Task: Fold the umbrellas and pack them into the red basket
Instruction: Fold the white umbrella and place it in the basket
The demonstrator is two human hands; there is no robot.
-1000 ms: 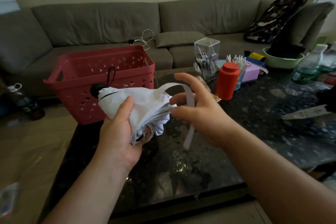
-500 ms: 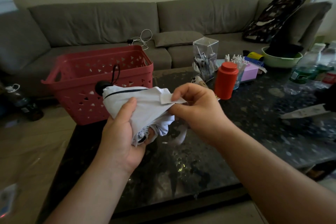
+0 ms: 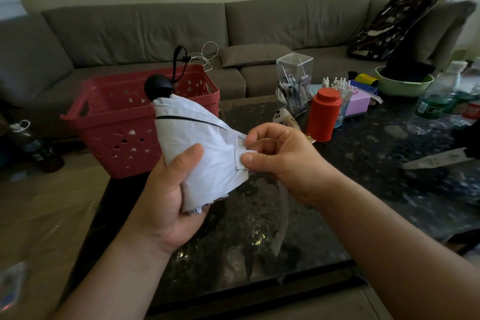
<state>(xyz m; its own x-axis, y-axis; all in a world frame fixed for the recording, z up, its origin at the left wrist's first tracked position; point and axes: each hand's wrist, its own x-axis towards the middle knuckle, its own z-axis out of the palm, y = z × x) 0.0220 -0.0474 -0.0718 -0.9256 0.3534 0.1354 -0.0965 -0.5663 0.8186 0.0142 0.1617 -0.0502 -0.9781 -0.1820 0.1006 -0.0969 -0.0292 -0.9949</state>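
The white fabric closure strap, loose a second ago, now lies wrapped round the collapsed white folding umbrella at frame centre, pinched flat by the right hand while the left hand grips the bundle, so packing looks next.

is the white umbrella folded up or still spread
Folded. The white umbrella is a gathered bundle gripped by the left hand, while the right hand pinches its strap against the canopy.

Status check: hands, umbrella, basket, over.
Left hand grips white umbrella; right hand pinches its strap tab. Red basket behind, no umbrella visible inside. Nothing in the way.
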